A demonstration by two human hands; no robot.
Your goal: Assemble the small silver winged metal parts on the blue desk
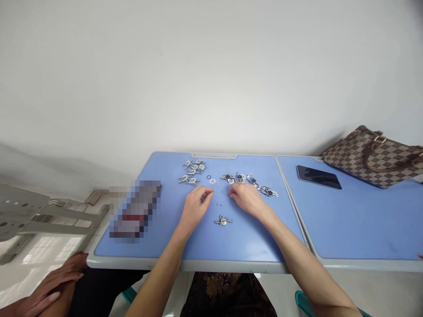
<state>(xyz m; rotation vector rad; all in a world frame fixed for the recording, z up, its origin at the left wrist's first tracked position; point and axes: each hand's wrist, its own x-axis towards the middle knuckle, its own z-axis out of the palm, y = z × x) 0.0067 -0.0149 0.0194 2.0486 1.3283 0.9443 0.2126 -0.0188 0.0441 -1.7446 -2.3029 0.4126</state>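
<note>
My left hand (197, 201) is closed, thumb and forefinger pressed together just above the blue table top; anything in the pinch is too small to make out. Facing it, my right hand (246, 197) also pinches, with a tiny dark edge at its fingertips that I cannot name. Between and below the hands lie small shiny beads (217, 204). A metal part with a loop and side arms (223, 221) sits nearer me. Beyond the hands are a dark ring (209, 177) and a flat metal plate with a hole (212, 181).
Several similar metal parts (194, 167) lie at back left; others with dark round centres (253, 181) lie beyond my right hand. A pixelated object (137, 209) is on the left. A phone (319, 177) and checkered handbag (373, 156) rest on the right table. Another person's hands (56, 281) are at lower left.
</note>
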